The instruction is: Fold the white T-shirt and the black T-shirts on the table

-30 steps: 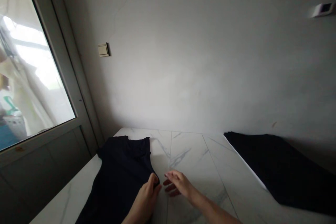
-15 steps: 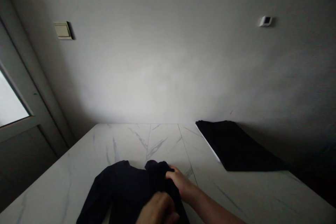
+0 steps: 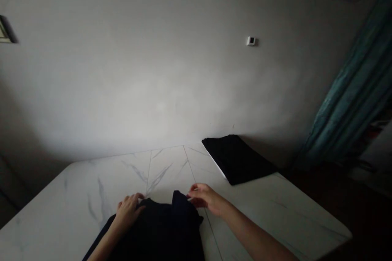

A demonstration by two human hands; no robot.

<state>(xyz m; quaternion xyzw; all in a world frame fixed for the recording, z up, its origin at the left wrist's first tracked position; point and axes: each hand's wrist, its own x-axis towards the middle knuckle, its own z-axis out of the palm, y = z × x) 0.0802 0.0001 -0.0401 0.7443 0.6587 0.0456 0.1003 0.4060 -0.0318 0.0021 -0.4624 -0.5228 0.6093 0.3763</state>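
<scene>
Out from the middle of the dark shirt (image 3: 159, 232), the left hand (image 3: 128, 212) has slid to the shirt's top edge, where it now rests open with its fingers spread, not clenched, while the right hand (image 3: 203, 197) has drawn back slightly to the raised fold, its curled fingertips (image 3: 191, 191) at the edge, though I cannot tell whether they are pinching the cloth. The shirt lies bunched at the near side of the marble table (image 3: 92, 187), well apart from the folded black cloth (image 3: 235, 159) at the far edge, with a teal curtain (image 3: 352, 89) hanging off to the right.
</scene>
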